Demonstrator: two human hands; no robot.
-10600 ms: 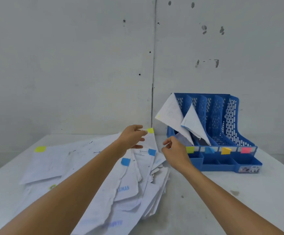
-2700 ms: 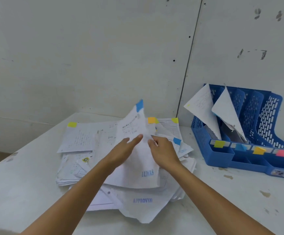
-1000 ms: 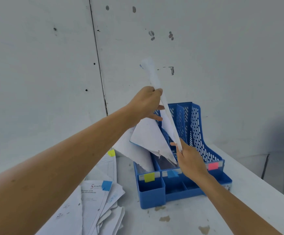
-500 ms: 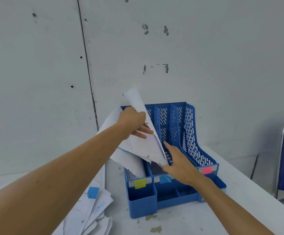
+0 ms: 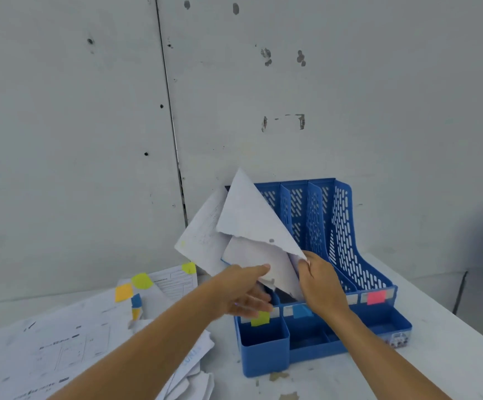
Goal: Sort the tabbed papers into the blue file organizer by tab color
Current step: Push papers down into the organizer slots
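Observation:
The blue file organizer (image 5: 266, 359) stands on the white table against the wall. Its front labels show yellow (image 5: 260, 319), blue (image 5: 301, 310) and pink (image 5: 376, 297) tabs. White sheets lean out of its two left slots. My left hand (image 5: 243, 287) grips the lower part of the white paper (image 5: 249, 220) in the blue-labelled slot. My right hand (image 5: 318, 281) pinches that paper's lower right corner. The pile of tabbed papers (image 5: 61, 350) lies to the left, showing yellow (image 5: 188, 267), orange (image 5: 123, 293) and blue (image 5: 136, 300) tabs.
A grey wall rises right behind the organizer. The two right slots (image 5: 347, 243) hold no paper. The table's right edge runs close past the organizer, with a dark cable (image 5: 461, 293) beyond it. Brown stains (image 5: 277, 375) mark the tabletop in front.
The paper has dropped lower into the blue-labelled slot. My left hand slid from its top edge down to its lower part, and my right hand moved up to its corner.

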